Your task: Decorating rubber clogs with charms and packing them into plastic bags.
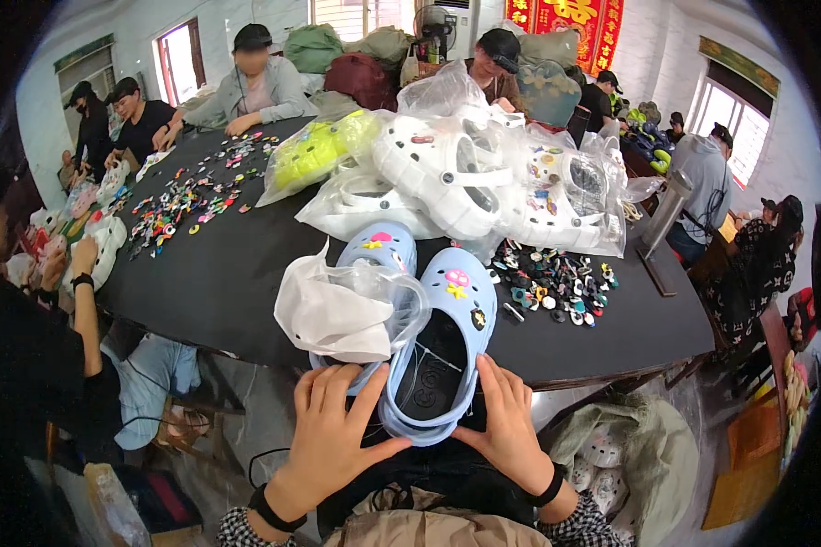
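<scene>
A pair of light blue foam clogs lies at the table's near edge, heels toward me. My left hand (342,424) grips the heel end, its fingers by the left clog (383,239) and its thumb under the heel of the right clog (474,314). On that heel's other side, my right hand (509,424) holds the rim between fingers and thumb. Colourful charms, pink and yellow among them, sit on the toes. A crumpled white wrapper with clear plastic (333,310) covers much of the left clog.
Bagged white clogs (438,173) and a bagged yellow-green pair (315,155) are piled behind. Loose charms lie in heaps, one at right (561,284), one at left (192,196). A metal stand (666,223) rises at right. Co-workers sit around the dark table (210,292); a sack (648,456) holds clogs below.
</scene>
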The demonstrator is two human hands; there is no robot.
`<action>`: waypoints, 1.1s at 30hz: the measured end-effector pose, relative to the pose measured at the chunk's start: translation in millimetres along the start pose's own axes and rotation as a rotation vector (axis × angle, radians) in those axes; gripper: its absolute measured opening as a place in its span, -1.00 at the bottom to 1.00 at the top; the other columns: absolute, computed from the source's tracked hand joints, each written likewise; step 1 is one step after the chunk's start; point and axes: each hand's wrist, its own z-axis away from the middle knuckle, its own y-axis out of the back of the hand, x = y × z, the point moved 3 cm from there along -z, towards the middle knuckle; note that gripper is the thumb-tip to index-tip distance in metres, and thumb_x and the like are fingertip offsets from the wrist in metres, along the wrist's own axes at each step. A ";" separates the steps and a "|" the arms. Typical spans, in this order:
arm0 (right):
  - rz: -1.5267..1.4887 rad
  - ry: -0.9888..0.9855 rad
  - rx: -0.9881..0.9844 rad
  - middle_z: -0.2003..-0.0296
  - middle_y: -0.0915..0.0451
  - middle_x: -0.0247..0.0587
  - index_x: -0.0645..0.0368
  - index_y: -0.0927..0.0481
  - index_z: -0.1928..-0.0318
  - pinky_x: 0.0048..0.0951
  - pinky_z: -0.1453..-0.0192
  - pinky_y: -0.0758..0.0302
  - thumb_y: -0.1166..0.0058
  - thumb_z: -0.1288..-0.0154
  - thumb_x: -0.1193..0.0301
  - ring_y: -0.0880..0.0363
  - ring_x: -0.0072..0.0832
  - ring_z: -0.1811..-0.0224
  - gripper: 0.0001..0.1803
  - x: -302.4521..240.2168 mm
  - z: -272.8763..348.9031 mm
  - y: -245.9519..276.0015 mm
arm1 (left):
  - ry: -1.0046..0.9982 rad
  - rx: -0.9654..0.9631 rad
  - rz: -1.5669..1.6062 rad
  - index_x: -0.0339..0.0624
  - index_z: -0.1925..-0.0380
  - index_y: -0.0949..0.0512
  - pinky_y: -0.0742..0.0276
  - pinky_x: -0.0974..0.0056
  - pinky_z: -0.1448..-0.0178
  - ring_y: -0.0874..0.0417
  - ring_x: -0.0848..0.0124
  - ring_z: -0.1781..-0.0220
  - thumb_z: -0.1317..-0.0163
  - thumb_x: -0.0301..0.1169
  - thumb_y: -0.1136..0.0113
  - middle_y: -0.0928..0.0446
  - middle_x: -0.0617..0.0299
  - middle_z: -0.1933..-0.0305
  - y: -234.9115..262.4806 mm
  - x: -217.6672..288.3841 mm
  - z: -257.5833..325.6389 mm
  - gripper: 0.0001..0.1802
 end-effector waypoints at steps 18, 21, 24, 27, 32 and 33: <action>-0.204 0.423 0.012 -0.15 -0.39 0.38 0.01 -0.19 -0.49 -0.03 -0.30 -0.35 -0.48 0.06 0.29 -0.46 0.12 -0.14 0.07 -109.2 -115.3 -91.3 | 0.463 0.134 -0.053 -0.10 -0.14 -0.53 -0.25 0.03 -0.30 -0.40 0.03 -0.24 0.16 -0.25 -0.57 -0.40 0.02 -0.20 56.6 -115.5 76.1 -0.24; -0.152 0.469 0.048 -0.16 -0.42 0.34 0.02 -0.19 -0.48 -0.12 -0.23 -0.41 -0.43 -0.02 0.27 -0.50 0.08 -0.07 0.01 -121.3 -138.6 -114.4 | 0.540 0.166 0.086 -0.19 -0.16 -0.47 -0.32 -0.04 -0.35 -0.34 -0.11 -0.30 0.18 -0.37 -0.60 -0.28 -0.08 -0.29 54.9 -137.9 79.8 -0.19; -0.197 0.471 0.043 -0.11 -0.45 0.30 0.03 -0.22 -0.45 -0.12 -0.20 -0.42 -0.44 0.00 0.28 -0.51 0.08 -0.04 -0.01 -129.1 -162.2 -129.5 | 0.550 0.116 0.008 -0.19 -0.21 -0.38 -0.30 -0.06 -0.37 -0.26 -0.16 -0.36 0.22 -0.36 -0.62 -0.20 -0.13 -0.33 48.1 -141.2 68.3 -0.09; -0.261 0.490 0.051 -0.05 -0.46 0.22 0.03 -0.22 -0.44 -0.11 -0.15 -0.44 -0.44 -0.01 0.30 -0.53 0.06 -0.01 -0.03 -129.9 -185.5 -139.4 | 0.599 0.218 -0.151 -0.21 -0.24 -0.31 -0.25 -0.11 -0.39 -0.18 -0.20 -0.40 0.22 -0.34 -0.63 -0.15 -0.16 -0.35 32.2 -160.5 68.2 -0.03; -0.282 0.532 -0.073 -0.16 -0.44 0.11 -0.01 -0.20 -0.46 -0.10 -0.18 -0.48 -0.36 -0.10 0.38 -0.51 0.06 -0.10 -0.08 -104.4 -202.5 -122.0 | 0.629 0.315 -0.322 -0.23 -0.26 -0.28 -0.20 -0.16 -0.40 -0.19 -0.20 -0.40 0.15 -0.33 -0.50 -0.17 -0.15 -0.34 19.6 -172.0 64.2 -0.09; -0.309 0.562 -0.053 -0.21 -0.42 0.10 0.00 -0.20 -0.45 -0.10 -0.20 -0.49 -0.35 -0.11 0.38 -0.50 0.07 -0.14 -0.10 -99.1 -202.6 -105.3 | 0.651 0.341 -0.322 -0.23 -0.25 -0.28 -0.19 -0.16 -0.41 -0.18 -0.20 -0.41 0.14 -0.33 -0.49 -0.17 -0.15 -0.34 19.2 -173.9 67.7 -0.10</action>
